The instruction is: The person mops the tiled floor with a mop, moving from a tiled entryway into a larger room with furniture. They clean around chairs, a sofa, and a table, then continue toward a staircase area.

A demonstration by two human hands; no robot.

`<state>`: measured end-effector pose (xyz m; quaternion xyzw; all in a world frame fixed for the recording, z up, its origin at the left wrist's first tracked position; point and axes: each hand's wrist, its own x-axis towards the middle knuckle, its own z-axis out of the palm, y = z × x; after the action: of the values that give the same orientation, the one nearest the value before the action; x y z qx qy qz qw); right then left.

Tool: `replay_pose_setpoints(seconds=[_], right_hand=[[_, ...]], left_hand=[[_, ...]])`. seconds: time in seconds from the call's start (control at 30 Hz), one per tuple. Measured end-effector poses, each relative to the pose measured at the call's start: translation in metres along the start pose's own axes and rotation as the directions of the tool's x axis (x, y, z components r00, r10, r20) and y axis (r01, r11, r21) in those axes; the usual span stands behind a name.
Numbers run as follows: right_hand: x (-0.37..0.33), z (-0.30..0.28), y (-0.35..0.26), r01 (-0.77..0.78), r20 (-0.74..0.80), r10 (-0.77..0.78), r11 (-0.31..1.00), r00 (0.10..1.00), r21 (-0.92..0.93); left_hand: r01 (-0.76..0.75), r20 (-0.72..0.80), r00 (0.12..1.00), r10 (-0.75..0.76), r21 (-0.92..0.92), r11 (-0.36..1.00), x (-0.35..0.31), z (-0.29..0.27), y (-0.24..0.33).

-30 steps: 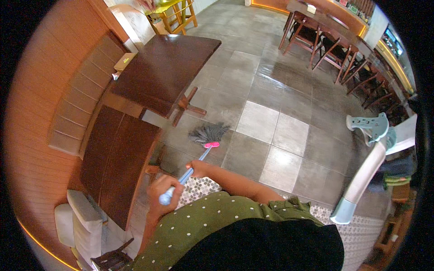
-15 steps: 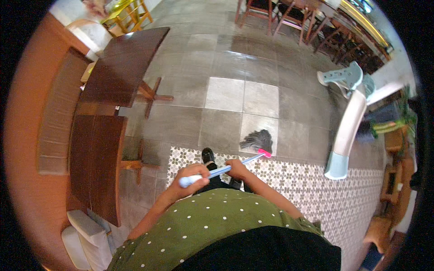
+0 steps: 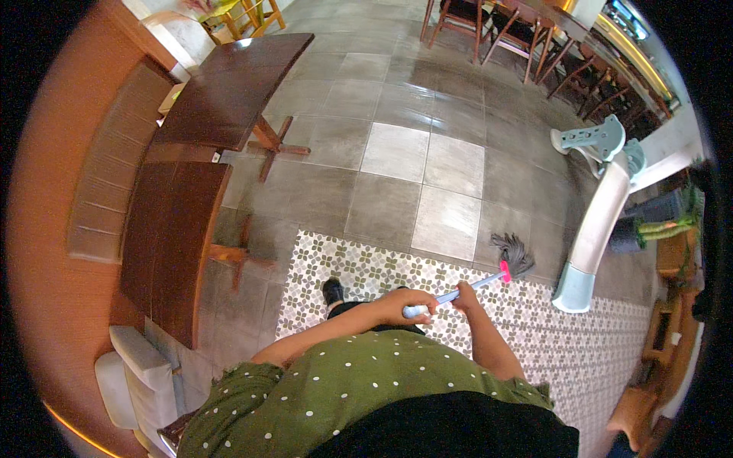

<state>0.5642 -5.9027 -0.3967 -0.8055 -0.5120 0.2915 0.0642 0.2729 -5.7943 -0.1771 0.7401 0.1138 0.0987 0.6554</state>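
A mop (image 3: 483, 282) with a light blue handle, a pink collar and dark grey strands slants away from me to the right. My left hand (image 3: 406, 307) is closed around the handle near its top end. Farther down the same handle, my right hand (image 3: 464, 296) grips it. The mop's grey strands (image 3: 513, 253) lie on the grey floor tiles, just past the edge of the patterned tiles (image 3: 351, 256).
A child's slide (image 3: 599, 217) in white and pale blue stands to the right of the mop head. Two dark wooden tables (image 3: 172, 244) and a padded bench (image 3: 114, 168) line the left. Wooden chairs (image 3: 519, 42) stand at the far right. A pale seat (image 3: 145, 366) is near left.
Both hands and the mop have swung to the right. The mop's strands have moved off the pale tile toward the slide. My view has shifted slightly.
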Motion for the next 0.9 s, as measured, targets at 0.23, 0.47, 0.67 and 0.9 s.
replay_pose_setpoints(seconds=[0.23,0.47,0.67,0.9], right_hand=[[-0.002,0.032,-0.136,0.266,0.014,-0.267,0.962,0.964,0.065],[-0.043,0.108,-0.387,0.539,0.004,-0.58,0.758,0.814,0.367],[-0.063,0.166,-0.566,0.698,0.027,-0.903,0.351,0.43,0.624],[-0.058,0.21,-0.659,0.627,0.311,-0.883,0.468,0.351,0.623]], left_hand=[[0.138,-0.281,0.954,-0.101,0.117,0.983,-0.122,-0.054,0.048],[0.262,-0.65,0.759,-0.041,0.248,0.933,-0.301,-0.119,0.141],[0.348,-0.751,0.649,-0.117,0.157,0.924,-0.392,-0.137,0.209],[0.374,-0.79,0.611,0.055,0.349,0.859,-0.414,-0.148,0.171]])
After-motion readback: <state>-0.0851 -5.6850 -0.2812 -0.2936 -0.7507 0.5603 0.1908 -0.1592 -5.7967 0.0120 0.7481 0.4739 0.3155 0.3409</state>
